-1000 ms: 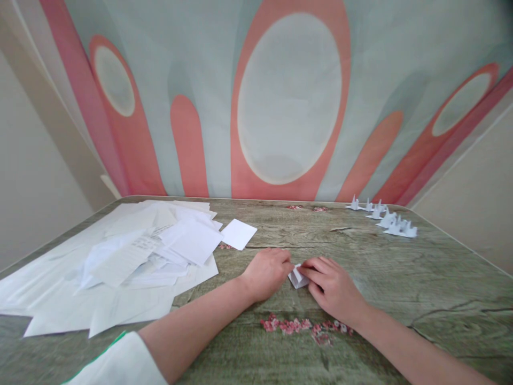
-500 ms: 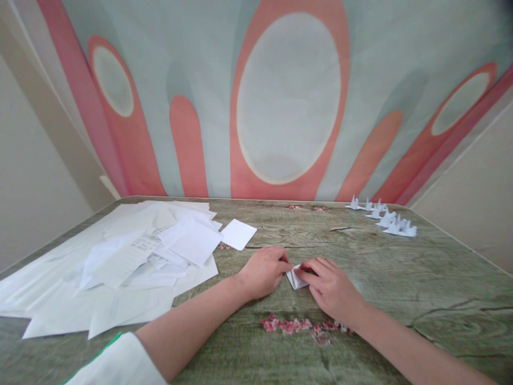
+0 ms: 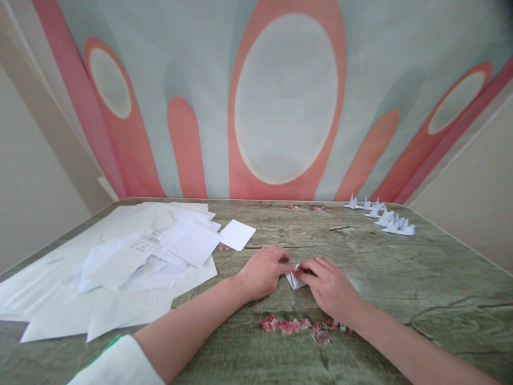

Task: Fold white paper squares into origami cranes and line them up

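A small folded piece of white paper [image 3: 295,282] lies on the table between my two hands. My left hand [image 3: 265,271] rests at its left side, with the fingertips closed on the paper's upper left edge. From the right, my right hand [image 3: 329,286] pinches the top of the paper between thumb and forefinger. Both hands' fingertips nearly meet there and cover part of the upper folds. Beyond my left hand a flat white square of paper [image 3: 238,235] lies by itself.
A loose heap of white sheets and paper squares [image 3: 132,267] spreads over the left side of the wood-patterned table [image 3: 401,272]. Several folded white paper cranes [image 3: 385,216] stand at the far right. A wall hanging [image 3: 216,133] rises behind the table's back edge.
My right fingertips have shifted slightly left along the paper's top, closer to my left fingers. The left hand stays nearly in place, and the whole view has shifted a little.
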Available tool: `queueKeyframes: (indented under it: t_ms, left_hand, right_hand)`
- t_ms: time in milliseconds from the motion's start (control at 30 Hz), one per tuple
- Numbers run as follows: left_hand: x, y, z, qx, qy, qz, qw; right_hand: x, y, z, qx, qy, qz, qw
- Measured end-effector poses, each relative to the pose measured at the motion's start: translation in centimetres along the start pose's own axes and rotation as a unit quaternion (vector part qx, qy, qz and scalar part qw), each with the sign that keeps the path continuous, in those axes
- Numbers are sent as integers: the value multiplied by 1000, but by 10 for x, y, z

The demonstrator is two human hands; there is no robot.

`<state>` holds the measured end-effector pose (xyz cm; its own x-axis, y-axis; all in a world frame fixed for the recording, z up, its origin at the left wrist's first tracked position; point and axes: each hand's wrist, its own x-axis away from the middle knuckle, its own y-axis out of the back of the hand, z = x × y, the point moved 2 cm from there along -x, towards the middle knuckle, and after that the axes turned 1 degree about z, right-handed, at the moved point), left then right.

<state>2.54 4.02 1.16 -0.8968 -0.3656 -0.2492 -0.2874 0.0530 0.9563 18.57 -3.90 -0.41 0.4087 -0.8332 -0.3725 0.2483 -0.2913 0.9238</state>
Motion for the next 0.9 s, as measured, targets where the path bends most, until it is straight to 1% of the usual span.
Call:
queueKeyframes:
  t_ms: [100,233,333,433,567,667,800,900]
  left_hand:
    - [-1,-2,3,31,-1,-6,999]
    - [-2,-6,14,84,11,-13,996]
    - [-2,-8,19,91,17,-8,996]
    - [-1,-5,18,54,14,9,998]
    - [-1,5,8,-42,-11,31,999]
    - [-2,12,1,-93,-26,45,994]
    - [-2,15,-4,-120,-31,52,991]
    - [-1,11,-4,-109,-34,50,992]
  right_hand:
    - [0,1,1,-2,6,6,1000]
    - [-2,0,1,-5,7,32,999]
    - [-3,-1,0,-5,1,53,999]
    - [-3,-1,0,-3,-4,73,997]
    - [-2,0,2,19,1,89,996]
    - [-2,3,5,43,13,99,994]
    - [-2,9,13,40,20,125,991]
    - [-1,13,17,41,4,148,988]
